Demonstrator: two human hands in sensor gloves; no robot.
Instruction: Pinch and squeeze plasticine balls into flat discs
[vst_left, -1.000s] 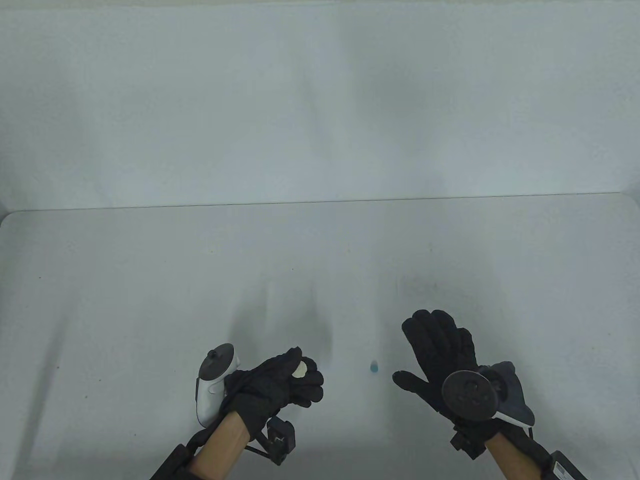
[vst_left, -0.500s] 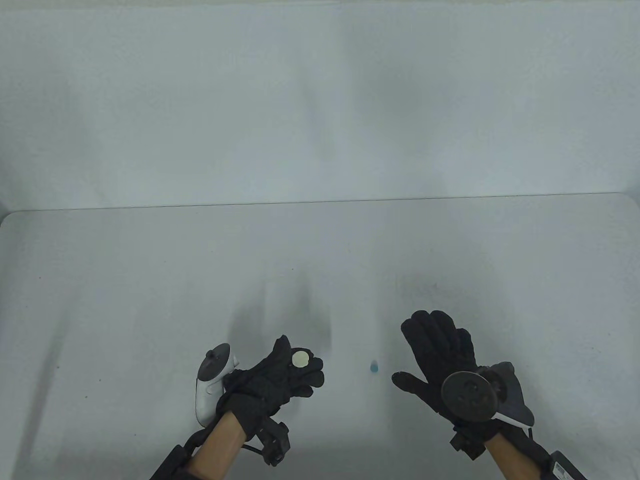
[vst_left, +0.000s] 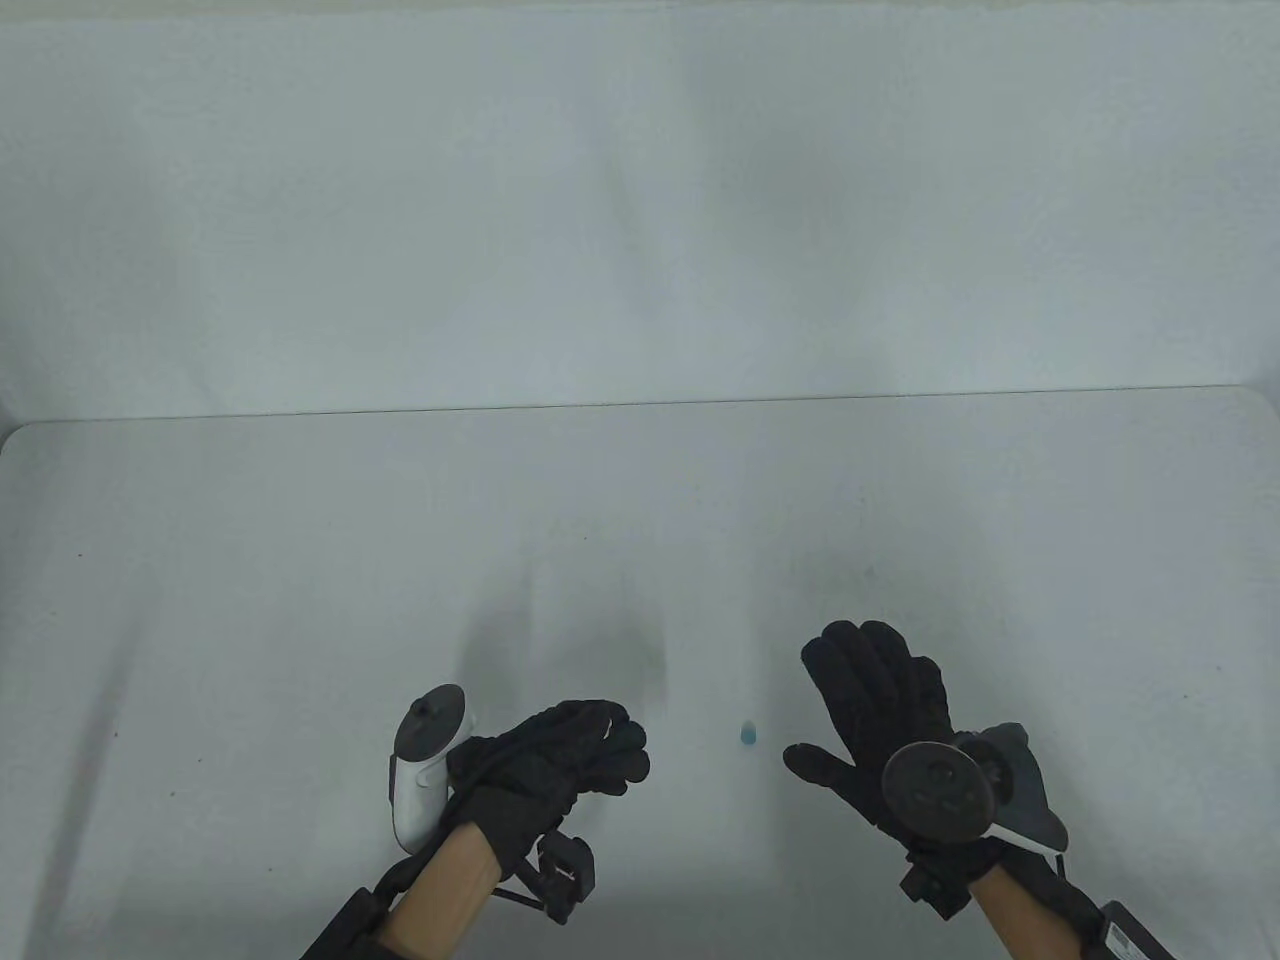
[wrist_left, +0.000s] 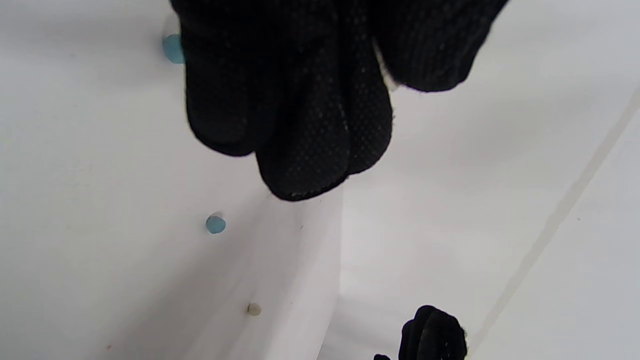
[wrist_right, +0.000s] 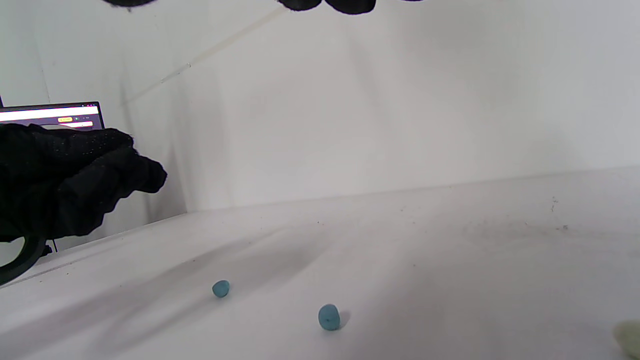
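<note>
Lying on the white table (vst_left: 300, 560): 2 blue plasticine balls per the right wrist view, one nearer (wrist_right: 328, 317), one further (wrist_right: 220, 288); only 1 shows in the table view, btwn the hands. Left wrist view adds 1 small beige ball (wrist_left: 254, 309). Left hand (vst_left: 555, 760) is clenched, fingers curled over a thin pale sliver (wrist_left: 384, 75), prob. plasticine, can't tell for sure. Right hand (vst_left: 880, 710) is spread flat, grasping nothing. 2 trackers, 1 per hand.
</note>
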